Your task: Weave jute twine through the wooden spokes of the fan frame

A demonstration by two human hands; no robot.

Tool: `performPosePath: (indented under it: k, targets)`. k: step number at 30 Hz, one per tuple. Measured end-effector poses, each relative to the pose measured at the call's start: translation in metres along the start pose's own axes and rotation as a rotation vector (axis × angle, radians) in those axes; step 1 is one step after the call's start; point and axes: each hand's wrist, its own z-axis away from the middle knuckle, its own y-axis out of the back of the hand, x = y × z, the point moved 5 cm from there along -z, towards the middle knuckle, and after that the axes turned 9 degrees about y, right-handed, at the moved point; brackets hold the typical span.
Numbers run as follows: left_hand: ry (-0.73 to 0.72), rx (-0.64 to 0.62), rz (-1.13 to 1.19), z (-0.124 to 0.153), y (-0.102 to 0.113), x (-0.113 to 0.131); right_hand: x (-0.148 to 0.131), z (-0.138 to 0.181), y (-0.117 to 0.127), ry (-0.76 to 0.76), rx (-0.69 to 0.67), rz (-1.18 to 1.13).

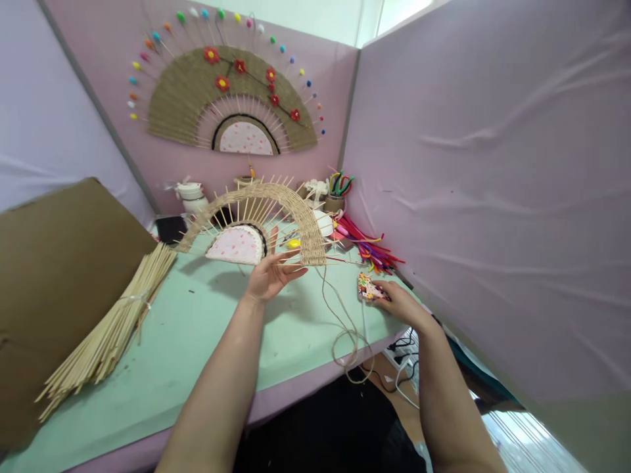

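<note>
My left hand (273, 276) holds up a half-round woven fan (311, 240) by its lower edge, fingers and thumb around the thin sticks. Its pale half-circle centre (236, 245) has pink spots and a dark border, and bare sticks fan out from there to a band of woven twine. From the band's right end a loose length of twine (348, 328) trails over the table's front edge. At the right, my right hand (397, 302) grips a small, colourfully patterned object (367, 288) on the table; its kind is partly hidden by my fingers.
A bundle of thin sticks (111, 322) and a brown board (59, 282) are at the left. Behind the fan stand a white bottle (192, 197) and a pot of pliers (336, 197). Fuzzy stems (367, 246) lie right. A large finished fan (177, 98) hangs on the wall.
</note>
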Motion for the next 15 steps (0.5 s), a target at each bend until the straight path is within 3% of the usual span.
performPosePath:
  k: [5,9,12,15]
  targets:
    - [-0.018,-0.025,0.004,0.002,-0.002,0.002,-0.016,0.007,0.024,0.049,0.249,-0.382]
    - [-0.044,-0.050,-0.018,0.004,-0.006,0.004,-0.058,0.014,0.032,0.061,0.386,-0.813]
    - [-0.034,-0.036,-0.007,0.004,-0.006,0.004,-0.096,0.017,0.026,0.163,0.439,-0.989]
    - [-0.026,-0.019,0.009,0.002,-0.004,0.003,-0.121,0.021,0.008,0.228,0.467,-1.014]
